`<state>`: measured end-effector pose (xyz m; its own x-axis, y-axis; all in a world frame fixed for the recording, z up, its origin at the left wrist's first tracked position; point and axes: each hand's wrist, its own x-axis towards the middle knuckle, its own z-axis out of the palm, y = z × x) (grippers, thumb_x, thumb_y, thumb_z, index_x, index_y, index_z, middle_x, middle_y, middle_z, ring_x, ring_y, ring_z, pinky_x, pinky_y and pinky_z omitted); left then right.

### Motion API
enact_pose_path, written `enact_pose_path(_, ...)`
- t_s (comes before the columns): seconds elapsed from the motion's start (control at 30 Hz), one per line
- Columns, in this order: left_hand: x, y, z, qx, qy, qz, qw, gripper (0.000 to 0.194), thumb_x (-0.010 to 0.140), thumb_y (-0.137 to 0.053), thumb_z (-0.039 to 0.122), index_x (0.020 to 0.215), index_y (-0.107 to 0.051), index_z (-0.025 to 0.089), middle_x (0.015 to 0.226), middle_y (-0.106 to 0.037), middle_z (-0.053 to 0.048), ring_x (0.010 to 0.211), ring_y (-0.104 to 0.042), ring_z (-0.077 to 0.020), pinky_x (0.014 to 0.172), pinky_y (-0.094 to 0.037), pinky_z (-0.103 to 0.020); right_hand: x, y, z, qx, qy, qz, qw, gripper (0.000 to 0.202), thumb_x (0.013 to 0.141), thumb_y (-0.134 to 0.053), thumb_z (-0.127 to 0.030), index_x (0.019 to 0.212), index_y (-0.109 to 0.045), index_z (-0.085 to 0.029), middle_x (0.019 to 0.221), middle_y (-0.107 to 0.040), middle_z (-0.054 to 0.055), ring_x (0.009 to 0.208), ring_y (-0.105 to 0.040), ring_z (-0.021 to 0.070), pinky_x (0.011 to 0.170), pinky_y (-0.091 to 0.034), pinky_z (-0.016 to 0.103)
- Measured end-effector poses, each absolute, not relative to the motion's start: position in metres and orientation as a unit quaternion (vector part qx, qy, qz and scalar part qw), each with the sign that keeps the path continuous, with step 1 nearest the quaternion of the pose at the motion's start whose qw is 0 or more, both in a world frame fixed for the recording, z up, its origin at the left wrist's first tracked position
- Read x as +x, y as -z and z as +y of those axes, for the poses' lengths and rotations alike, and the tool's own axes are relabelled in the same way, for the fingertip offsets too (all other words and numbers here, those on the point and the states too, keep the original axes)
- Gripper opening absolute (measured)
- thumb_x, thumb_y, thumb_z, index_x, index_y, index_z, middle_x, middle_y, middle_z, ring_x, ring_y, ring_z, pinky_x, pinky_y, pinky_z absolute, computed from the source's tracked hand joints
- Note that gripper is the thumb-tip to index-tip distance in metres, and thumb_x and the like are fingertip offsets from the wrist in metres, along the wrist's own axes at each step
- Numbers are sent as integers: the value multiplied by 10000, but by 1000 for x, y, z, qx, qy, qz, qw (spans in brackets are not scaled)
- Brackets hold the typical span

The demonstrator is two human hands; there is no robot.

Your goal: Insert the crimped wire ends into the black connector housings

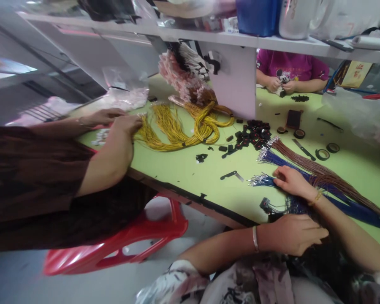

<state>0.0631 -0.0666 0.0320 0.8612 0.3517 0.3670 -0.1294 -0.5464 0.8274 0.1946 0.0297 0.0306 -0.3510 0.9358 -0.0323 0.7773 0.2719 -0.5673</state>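
My right hand (293,181), with a gold bracelet, lies on a bundle of blue wires (262,180) with silver terminal ends, thumb and fingers closed about it. Lower down, close to my lap, is my left hand (296,234), a silver bangle on its wrist. Its fingers are bent together, and what they hold, if anything, is hidden. Just above it lies a small black connector (266,205) with thin wires. Beyond my right hand stretch more blue wires (278,162) and a bundle of brown wires (297,158).
Black housings (253,134) are heaped mid-table, near tape rolls (322,154) and a box-cutter blade (236,175). At left a co-worker's hands (126,122) touch yellow wires (167,126). Another person (291,71) sits opposite. A shelf (209,37) overhangs; a red stool (158,223) stands below.
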Motion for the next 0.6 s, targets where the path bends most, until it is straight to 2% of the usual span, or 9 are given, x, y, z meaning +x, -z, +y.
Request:
enact_pose_path(0.13, 47, -32, -43, 811, -308, 143, 477, 295, 848, -497, 218, 1089, -667, 226, 1125, -657, -99, 1085, -569, -245, 1001, -392, -385, 185, -19, 21, -563, -187, -795, 125, 116, 835, -492, -201, 797, -600, -182, 803, -591, 44, 732, -520, 151, 660, -348, 244)
enact_pose_path(0.23, 6, -30, 12, 758, -402, 330, 395, 253, 854, -489, 223, 1018, -682, 236, 1049, -649, -104, 1038, -543, -257, 989, -373, -426, 184, -16, 19, -557, -154, -808, 115, 158, 862, -447, -184, 785, -585, -181, 814, -593, 55, 740, -526, 158, 667, -343, 251)
enact_pose_path(0.3, -26, -26, 57, 688, -437, 488, 313, 274, 871, -454, 227, 1046, -664, 212, 1058, -612, -124, 1042, -508, -270, 978, -364, -464, 183, -17, 18, -547, -123, -822, 103, 163, 868, -430, -167, 788, -572, -178, 808, -594, 63, 743, -523, 166, 675, -334, 260)
enact_pose_path(0.4, -65, -15, 113, 650, -368, 624, 232, 291, 842, -477, 169, 1083, -638, 143, 1104, -552, -160, 1057, -480, -291, 956, -367, -488, 181, -18, 18, -538, -94, -833, 89, 168, 875, -410, -150, 786, -550, -177, 778, -589, 70, 721, -512, 174, 663, -317, 273)
enact_pose_path(0.5, -82, -5, 140, 693, -282, 626, 220, 246, 803, -537, 154, 1025, -640, 124, 1058, -557, -145, 989, -510, -268, 931, -389, -446, 182, -19, 17, -548, -101, -823, 108, 168, 887, -398, -173, 790, -535, -178, 769, -590, 72, 692, -507, 175, 645, -312, 279)
enact_pose_path(0.6, -86, -2, 142, 712, -247, 628, 193, 199, 804, -536, 158, 974, -634, 125, 956, -568, -129, 873, -527, -242, 859, -417, -416, 184, -21, 16, -555, -144, -802, 166, 142, 879, -403, -196, 801, -521, -185, 761, -592, 54, 674, -507, 166, 643, -331, 271)
